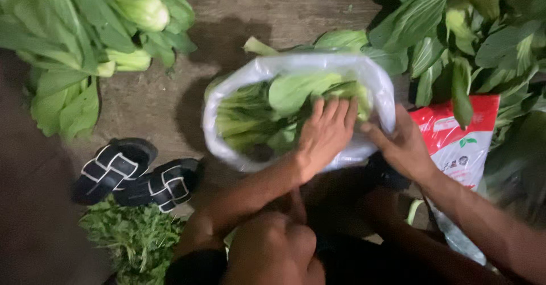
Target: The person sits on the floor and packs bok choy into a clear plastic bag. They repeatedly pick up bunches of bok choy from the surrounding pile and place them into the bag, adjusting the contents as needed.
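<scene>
Left hand (325, 132) is pressing flat, fingers spread and together-ish, on the bok choy (273, 111) packed inside the clear plastic bag (296, 66); bag is sitting open on the dirt floor (170, 100) between the person's knees. Right hand (405, 146) is gripping the bag's right rim, fingers clamped on the plastic; a red-and-white printed bag (463, 143) is lying just beside it; black sandals (136, 174) are sitting to the left, loose bok choy piles (74, 35) are lying around.

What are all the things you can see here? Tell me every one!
Plastic bag: one, clear white, centre, open.
Bok choy in bag: several, green, inside the bag.
Loose bok choy: many, green, top left and top right on the ground.
Sandals: two, black with white stripes, lower left.
Leafy herbs: one bunch, green, bottom left.
Printed packet: one, red and white, right.
Left hand: pressing greens in the bag.
Right hand: gripping the bag's rim.
</scene>
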`<state>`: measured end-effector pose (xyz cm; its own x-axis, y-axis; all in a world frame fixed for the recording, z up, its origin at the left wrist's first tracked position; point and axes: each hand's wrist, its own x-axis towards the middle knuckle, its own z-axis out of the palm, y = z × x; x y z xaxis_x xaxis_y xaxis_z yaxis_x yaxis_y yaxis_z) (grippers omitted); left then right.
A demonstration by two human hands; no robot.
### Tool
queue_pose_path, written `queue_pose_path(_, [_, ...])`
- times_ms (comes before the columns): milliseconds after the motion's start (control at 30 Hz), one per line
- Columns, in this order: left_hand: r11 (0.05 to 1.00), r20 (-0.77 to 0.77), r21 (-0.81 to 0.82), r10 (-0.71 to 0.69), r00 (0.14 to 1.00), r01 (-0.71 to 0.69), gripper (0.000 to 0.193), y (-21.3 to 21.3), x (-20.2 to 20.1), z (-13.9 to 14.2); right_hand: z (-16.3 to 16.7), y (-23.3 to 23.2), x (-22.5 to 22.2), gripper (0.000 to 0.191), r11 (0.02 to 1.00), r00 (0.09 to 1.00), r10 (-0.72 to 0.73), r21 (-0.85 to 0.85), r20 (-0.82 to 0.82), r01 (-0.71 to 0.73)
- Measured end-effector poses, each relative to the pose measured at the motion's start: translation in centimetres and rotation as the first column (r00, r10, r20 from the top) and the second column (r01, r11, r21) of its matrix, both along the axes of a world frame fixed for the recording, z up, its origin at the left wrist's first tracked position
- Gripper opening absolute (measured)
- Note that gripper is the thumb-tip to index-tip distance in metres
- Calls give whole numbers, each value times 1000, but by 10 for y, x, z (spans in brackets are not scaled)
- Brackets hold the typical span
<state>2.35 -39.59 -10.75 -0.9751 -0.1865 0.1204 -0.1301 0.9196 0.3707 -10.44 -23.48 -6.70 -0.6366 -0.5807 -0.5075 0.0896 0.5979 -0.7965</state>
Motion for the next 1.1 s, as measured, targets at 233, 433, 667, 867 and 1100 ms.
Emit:
queue_pose_path(233, [947,94,-130,-284,954,295,59,34,2,-21,-4,13,14,23,918,882,-396,118,254,378])
queue_pose_path(433, [959,66,26,-282,957,281,51,27,-6,-25,31,16,6,19,986,985,-131,121,112,117])
queue_pose_path(667, [810,445,585,-289,848,-31,33,-12,-31,-15,33,17,-25,24,964,957,-205,211,208,160])
queue_pose_path(867, [979,222,188,-123,967,81,38,9,-40,-42,26,8,-19,26,945,944,-222,294,244,146])
queue_pose_path(1100, [963,-87,82,-250,964,257,44,-4,-31,-94,-6,24,-3,54,991,994,78,114,-80,-68])
